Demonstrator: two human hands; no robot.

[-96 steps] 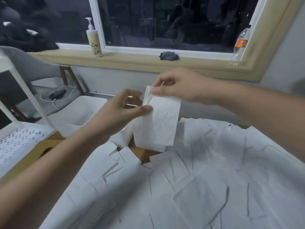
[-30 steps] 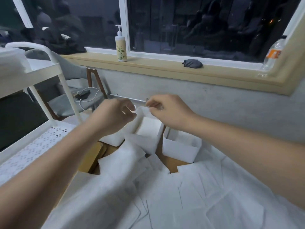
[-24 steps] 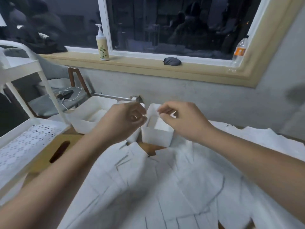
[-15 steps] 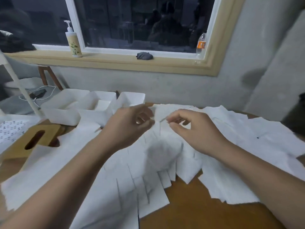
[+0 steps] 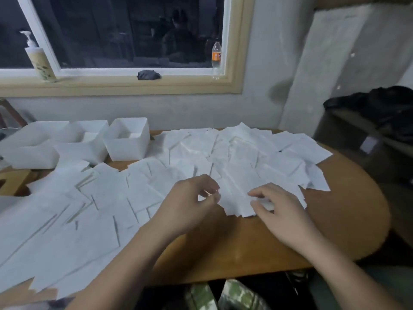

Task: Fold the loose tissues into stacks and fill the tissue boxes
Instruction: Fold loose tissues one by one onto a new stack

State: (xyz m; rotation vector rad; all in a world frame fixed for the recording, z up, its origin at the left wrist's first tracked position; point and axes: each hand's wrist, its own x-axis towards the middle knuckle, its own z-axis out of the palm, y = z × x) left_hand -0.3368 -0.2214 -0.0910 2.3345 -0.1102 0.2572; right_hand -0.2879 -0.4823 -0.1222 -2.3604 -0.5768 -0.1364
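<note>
1. Wooden bench (image 5: 223, 247) is showing open brown surface along its near rim, while loose tissues (image 5: 100, 198) are spreading rightward from the white boxes (image 5: 129, 144).
2. One tissue (image 5: 234, 198), right of the boxes at the pile's near edge, is pointing its long axis away from the person.
3. Left hand (image 5: 190, 206) is pinching its left edge in a narrow grip; right hand (image 5: 283, 211) is pinching its right corner.
</note>
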